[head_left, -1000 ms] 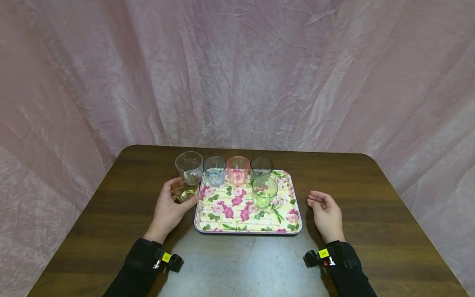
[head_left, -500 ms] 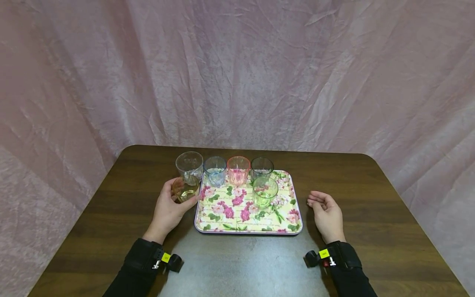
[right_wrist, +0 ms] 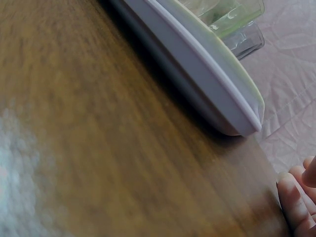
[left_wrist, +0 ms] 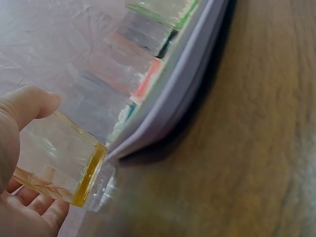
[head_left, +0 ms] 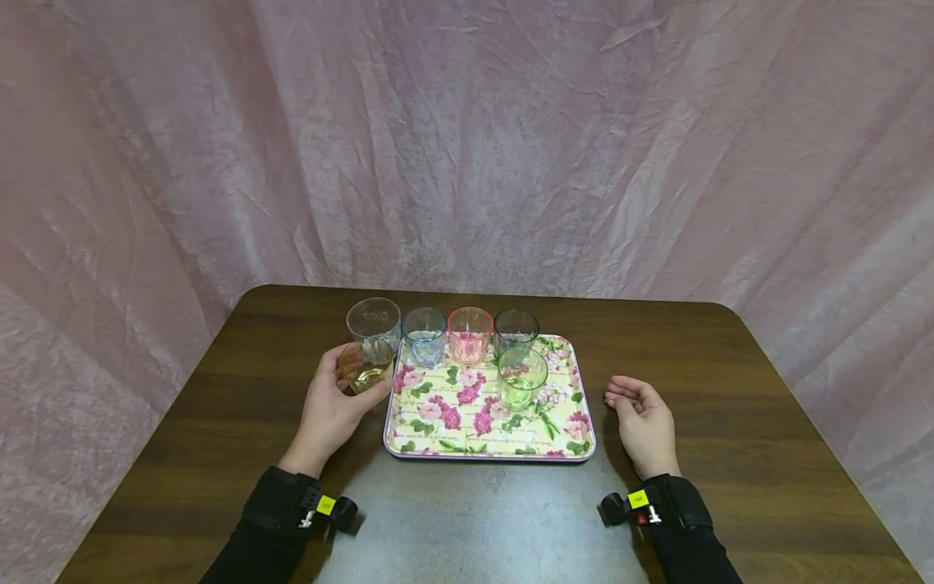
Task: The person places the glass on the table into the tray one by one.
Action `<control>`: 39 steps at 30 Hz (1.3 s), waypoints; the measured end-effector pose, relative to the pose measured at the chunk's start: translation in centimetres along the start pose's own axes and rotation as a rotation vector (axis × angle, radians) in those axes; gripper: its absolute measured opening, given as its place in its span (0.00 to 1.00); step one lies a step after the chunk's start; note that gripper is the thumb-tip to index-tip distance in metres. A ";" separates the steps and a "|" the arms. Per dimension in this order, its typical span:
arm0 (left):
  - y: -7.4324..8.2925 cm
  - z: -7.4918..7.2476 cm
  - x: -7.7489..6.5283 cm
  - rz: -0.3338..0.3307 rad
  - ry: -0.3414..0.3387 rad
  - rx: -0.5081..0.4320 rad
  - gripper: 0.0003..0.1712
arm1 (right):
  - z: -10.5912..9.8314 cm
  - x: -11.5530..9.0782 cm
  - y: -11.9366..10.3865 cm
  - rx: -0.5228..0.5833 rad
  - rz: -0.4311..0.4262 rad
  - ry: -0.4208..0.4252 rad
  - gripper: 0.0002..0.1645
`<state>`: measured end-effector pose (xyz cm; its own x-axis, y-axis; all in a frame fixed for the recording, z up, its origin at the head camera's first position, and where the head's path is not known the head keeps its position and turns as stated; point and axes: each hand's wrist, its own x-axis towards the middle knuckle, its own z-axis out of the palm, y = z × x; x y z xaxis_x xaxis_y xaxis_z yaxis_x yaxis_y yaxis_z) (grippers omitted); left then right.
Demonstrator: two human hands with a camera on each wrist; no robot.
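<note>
My left hand (head_left: 327, 410) grips an amber glass (head_left: 366, 367) between thumb and fingers, at the left edge of a floral tray (head_left: 430, 438). In the left wrist view the amber glass (left_wrist: 64, 158) shows a thick yellow base, raised off the table. Just behind it stands a larger clear glass (head_left: 374, 316). On the tray, a blue glass (head_left: 424, 337), a pink glass (head_left: 469, 334) and a dark grey glass (head_left: 516, 327) form a back row. A green glass (head_left: 521, 380) stands in front of the grey one. My right hand (head_left: 645, 426) rests on the table, loosely curled, holding nothing.
The tray has a raised rim (right_wrist: 197, 64) and lies on a brown wooden table (head_left: 737, 454). A pink velvet curtain (head_left: 467, 146) hangs behind the table's far edge. Light glares off the tabletop (head_left: 467, 519) in front of the tray.
The amber glass in my left hand has risen slightly and tilted a little. My right hand and the other glasses stay where they were.
</note>
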<state>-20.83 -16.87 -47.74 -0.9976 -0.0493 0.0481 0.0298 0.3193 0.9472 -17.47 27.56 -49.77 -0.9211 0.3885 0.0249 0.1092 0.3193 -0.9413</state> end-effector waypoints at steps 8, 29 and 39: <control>1.2 -0.1 -0.2 0.032 0.001 -0.016 0.48 | 0.0 0.0 0.1 0.013 -0.005 0.005 0.19; 4.1 0.7 -0.3 0.068 -0.025 -0.029 0.49 | 0.0 0.1 0.3 0.011 -0.013 0.008 0.18; 5.0 1.4 -0.3 0.100 -0.053 -0.039 0.48 | 0.2 0.1 0.1 0.025 -0.022 0.011 0.19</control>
<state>-20.50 -13.94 -43.46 -0.9914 0.0309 0.1269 0.1304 0.2835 0.9501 -17.60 27.50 -49.92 -0.9190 0.3912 0.0489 0.0796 0.3057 -0.9488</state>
